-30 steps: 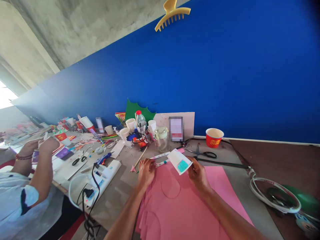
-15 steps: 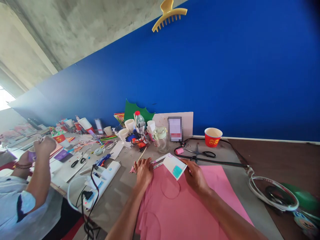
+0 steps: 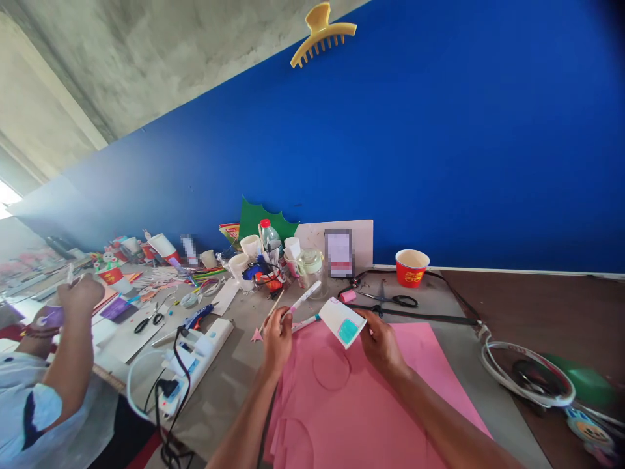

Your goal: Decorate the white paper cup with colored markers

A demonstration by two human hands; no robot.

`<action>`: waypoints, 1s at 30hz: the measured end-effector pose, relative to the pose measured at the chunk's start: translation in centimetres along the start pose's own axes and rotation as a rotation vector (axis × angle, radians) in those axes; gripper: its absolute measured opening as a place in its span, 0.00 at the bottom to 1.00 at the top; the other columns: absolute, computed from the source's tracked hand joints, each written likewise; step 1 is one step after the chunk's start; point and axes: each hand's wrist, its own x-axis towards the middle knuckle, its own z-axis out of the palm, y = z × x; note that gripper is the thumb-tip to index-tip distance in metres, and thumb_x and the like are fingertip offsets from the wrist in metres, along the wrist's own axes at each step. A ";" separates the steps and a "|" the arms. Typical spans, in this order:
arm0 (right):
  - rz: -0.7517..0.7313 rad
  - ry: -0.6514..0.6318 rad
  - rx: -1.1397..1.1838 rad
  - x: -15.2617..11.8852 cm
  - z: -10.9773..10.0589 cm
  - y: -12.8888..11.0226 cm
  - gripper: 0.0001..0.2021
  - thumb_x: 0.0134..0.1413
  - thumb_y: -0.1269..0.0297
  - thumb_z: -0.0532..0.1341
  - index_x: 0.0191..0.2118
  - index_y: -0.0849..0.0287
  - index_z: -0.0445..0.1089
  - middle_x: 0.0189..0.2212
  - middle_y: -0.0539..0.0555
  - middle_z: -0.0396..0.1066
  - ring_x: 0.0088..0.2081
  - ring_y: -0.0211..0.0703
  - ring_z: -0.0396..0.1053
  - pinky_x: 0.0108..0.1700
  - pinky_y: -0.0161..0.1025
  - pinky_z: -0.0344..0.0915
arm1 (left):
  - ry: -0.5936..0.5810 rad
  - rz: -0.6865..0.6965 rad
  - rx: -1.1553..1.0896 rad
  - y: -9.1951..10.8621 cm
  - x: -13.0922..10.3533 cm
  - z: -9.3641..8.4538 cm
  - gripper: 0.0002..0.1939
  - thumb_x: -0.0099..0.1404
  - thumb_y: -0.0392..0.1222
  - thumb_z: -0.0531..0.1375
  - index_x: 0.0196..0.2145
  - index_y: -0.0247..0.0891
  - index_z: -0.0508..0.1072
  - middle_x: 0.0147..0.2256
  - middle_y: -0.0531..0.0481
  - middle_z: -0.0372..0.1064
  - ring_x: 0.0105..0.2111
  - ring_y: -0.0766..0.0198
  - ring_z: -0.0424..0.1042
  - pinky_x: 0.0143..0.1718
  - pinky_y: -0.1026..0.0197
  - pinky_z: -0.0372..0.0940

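Observation:
A white marker (image 3: pixel 306 295) is pinched in my left hand (image 3: pixel 277 335), its pale end slanting up to the right. My right hand (image 3: pixel 383 342) grips a white paper cup (image 3: pixel 336 315) by its rim, tilted on its side, with a teal patch outlined in pink on its wall. Under both hands lies a stack of pink paper (image 3: pixel 371 397) bearing faint drawn circles. Another marker (image 3: pixel 306 323) with a teal end rests between the left hand and the cup. A small pink cap (image 3: pixel 348 296) lies beyond the cup.
Behind stand a glass jar (image 3: pixel 311 267), a phone (image 3: pixel 338 253) and a red paper bowl (image 3: pixel 412 268). Scissors (image 3: pixel 385 298) lie on a black strap. To the left are a white power strip (image 3: pixel 200 365), a blue glue gun (image 3: pixel 199 317) and a co-worker's arm (image 3: pixel 73 339).
My left hand has picked up the white marker from the paper and raised its end. The cup stays in my right hand. The co-worker's hands have shifted slightly.

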 end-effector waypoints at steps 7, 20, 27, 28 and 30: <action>0.056 0.014 0.058 0.1 0.0 0.2 0.16 0.55 0.70 0.51 0.43 0.59 0.74 0.35 0.56 0.79 0.34 0.47 0.75 0.34 0.38 0.69 | -0.205 -0.028 -0.288 1.3 -0.8 -0.2 0.19 0.65 0.53 0.53 0.39 0.37 0.75 0.33 0.47 0.74 0.29 0.62 0.69 0.31 0.62 0.64; 0.052 -0.014 0.127 0.2 0.1 -0.2 0.15 0.59 0.69 0.51 0.44 0.58 0.75 0.36 0.57 0.79 0.36 0.47 0.76 0.36 0.37 0.69 | -0.519 0.097 -0.464 1.9 -1.5 -0.1 0.22 0.66 0.57 0.56 0.42 0.36 0.78 0.40 0.40 0.74 0.42 0.55 0.71 0.44 0.57 0.65; -0.034 -0.040 0.113 0.2 0.1 -0.3 0.15 0.65 0.64 0.51 0.43 0.57 0.75 0.36 0.57 0.78 0.37 0.50 0.75 0.38 0.41 0.68 | -0.595 0.154 -0.499 3.1 -1.7 -0.4 0.26 0.65 0.61 0.55 0.44 0.36 0.77 0.39 0.40 0.70 0.40 0.56 0.68 0.43 0.56 0.63; -0.063 -0.048 0.102 0.3 0.0 -0.4 0.14 0.65 0.64 0.51 0.43 0.57 0.74 0.35 0.57 0.78 0.37 0.49 0.75 0.39 0.41 0.67 | -0.610 0.155 -0.518 3.2 -1.7 -0.4 0.27 0.65 0.62 0.55 0.45 0.36 0.77 0.39 0.40 0.69 0.39 0.56 0.68 0.43 0.56 0.63; -0.140 -0.071 0.075 0.3 -0.1 -0.8 0.14 0.65 0.66 0.50 0.43 0.57 0.74 0.35 0.57 0.77 0.37 0.48 0.74 0.39 0.40 0.66 | -0.644 0.143 -0.583 3.4 -1.8 -0.2 0.29 0.63 0.65 0.56 0.46 0.36 0.78 0.41 0.40 0.69 0.41 0.55 0.68 0.45 0.56 0.63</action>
